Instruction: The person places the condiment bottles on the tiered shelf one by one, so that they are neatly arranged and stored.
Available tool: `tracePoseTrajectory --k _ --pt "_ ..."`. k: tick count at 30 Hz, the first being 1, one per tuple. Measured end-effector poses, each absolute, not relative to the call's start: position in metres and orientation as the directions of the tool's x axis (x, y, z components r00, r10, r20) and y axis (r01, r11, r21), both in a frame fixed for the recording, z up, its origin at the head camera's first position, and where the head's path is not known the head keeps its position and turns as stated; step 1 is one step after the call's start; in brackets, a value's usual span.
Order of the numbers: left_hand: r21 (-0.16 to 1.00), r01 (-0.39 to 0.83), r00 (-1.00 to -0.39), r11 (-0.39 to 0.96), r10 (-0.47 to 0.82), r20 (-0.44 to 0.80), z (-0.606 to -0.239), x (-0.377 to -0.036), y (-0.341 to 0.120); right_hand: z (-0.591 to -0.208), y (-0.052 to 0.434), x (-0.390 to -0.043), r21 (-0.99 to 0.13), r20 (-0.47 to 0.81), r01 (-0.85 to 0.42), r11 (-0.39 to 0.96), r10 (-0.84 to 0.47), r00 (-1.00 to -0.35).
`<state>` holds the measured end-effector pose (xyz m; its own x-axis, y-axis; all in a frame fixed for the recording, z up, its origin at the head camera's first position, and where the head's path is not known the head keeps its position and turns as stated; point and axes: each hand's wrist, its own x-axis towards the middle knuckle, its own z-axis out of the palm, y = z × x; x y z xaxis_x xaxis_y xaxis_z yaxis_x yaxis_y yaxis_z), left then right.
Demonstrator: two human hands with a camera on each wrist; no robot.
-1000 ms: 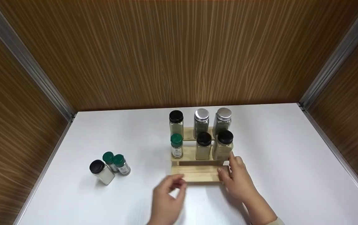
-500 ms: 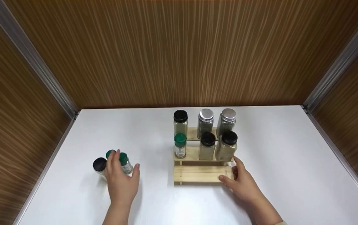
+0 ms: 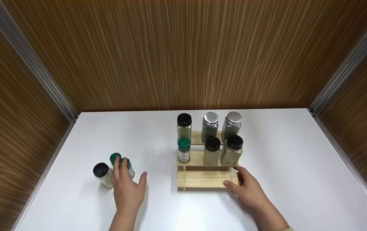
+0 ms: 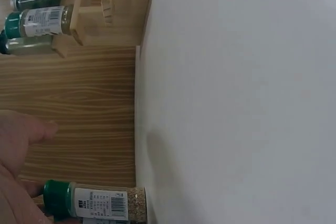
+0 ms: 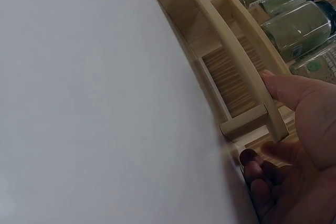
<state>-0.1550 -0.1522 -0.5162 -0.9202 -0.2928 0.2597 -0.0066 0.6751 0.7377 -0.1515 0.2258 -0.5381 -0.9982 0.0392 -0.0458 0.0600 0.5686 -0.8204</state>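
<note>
My left hand (image 3: 126, 189) reaches over two green-capped spice jars, fingers extended and thumb spread away. Its fingertips overlap the caps of the nearer jar (image 3: 131, 172) and the farther jar (image 3: 115, 157). In the left wrist view the green-capped jar (image 4: 102, 203) stands upright on the table, with fingers right at its cap. My right hand (image 3: 249, 189) grips the right end of a tiered wooden spice rack (image 3: 204, 179). The thumb lies on the bottom shelf, and the other fingers curl at the side, as the right wrist view also shows.
A black-capped jar (image 3: 103, 175) stands left of the green-capped pair. On the rack's upper tiers are several jars, among them a silver-lidded jar (image 3: 210, 126) and a green-capped jar (image 3: 184, 150). Wood-grain panels (image 3: 183, 54) border the white table (image 3: 266, 144).
My left hand has moved left from the rack's front to the green-capped jars, shifting slightly right over them in the last half second. My right hand stays at the rack's right end.
</note>
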Motion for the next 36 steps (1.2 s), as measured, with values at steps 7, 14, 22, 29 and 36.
tracePoseTrajectory --k 7,14,22,29,36 --pt "0.752 0.0 -0.908 0.659 -0.315 0.275 -0.515 -0.15 -0.148 -0.539 0.226 -0.151 -0.82 -0.041 0.055 0.57 0.037 -0.998" --pt "0.765 -0.002 -0.891 0.644 -0.348 0.291 -0.517 -0.155 -0.151 -0.542 0.226 -0.15 -0.828 -0.039 0.052 0.559 0.035 -0.999" --pt "0.77 -0.035 -0.857 0.637 -0.416 0.305 -0.519 -0.158 -0.161 -0.541 0.224 -0.151 -0.816 -0.027 0.04 0.577 0.031 -0.999" --pt "0.818 0.02 -0.849 0.575 -0.422 0.317 -0.516 -0.15 -0.149 -0.54 0.223 -0.152 -0.819 -0.051 0.061 0.57 0.033 -0.998" --pt "0.855 0.197 -0.863 0.48 -0.328 0.383 -0.496 -0.141 -0.117 -0.538 0.224 -0.152 -0.823 -0.05 0.064 0.565 0.041 -0.998"
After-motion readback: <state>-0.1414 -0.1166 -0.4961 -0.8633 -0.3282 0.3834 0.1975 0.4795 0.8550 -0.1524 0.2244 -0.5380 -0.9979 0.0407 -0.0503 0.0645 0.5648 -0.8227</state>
